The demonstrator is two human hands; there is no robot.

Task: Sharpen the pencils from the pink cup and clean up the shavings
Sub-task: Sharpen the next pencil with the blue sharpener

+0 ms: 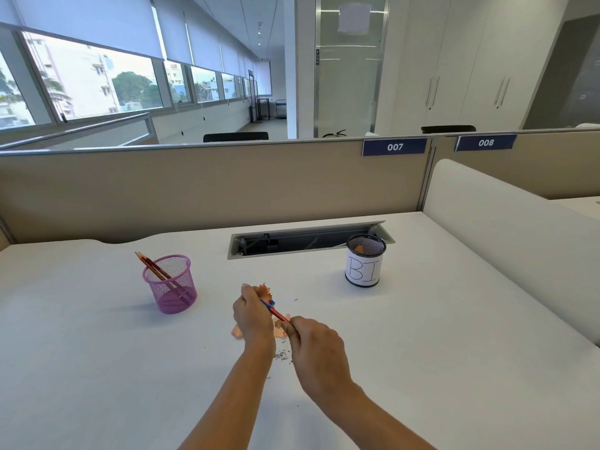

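right hand: nearest the camera, forearm coming in from bottom right; fingers closed around the rear end of a red pencil, which slants up and left toward the other hand.
left hand: just beyond, forearm coming in from bottom centre; fingers curled and pinching a small blue sharpener seated on the pencil's tip. A curl of shaving sticks up from the sharpener.
pose: both hands held close together, low over the desk, well apart from both cups.
shavings: grey flecks and orange-pink curls lie loose on the white desk under and around the hands; not cleaned yet.
pink cup: mesh, further out on the left, upright; at least two red pencils lean inside, tips up. Cannot tell from here whether those are sharpened.
black mesh cup: far right, beside the cable tray, paper label reads "BI"; something orange inside, probably shavings.
progress: my read is mid-task. One pencil is in the sharpener, the cup pencils are possibly still to do, and sweeping up the loose shavings is left.
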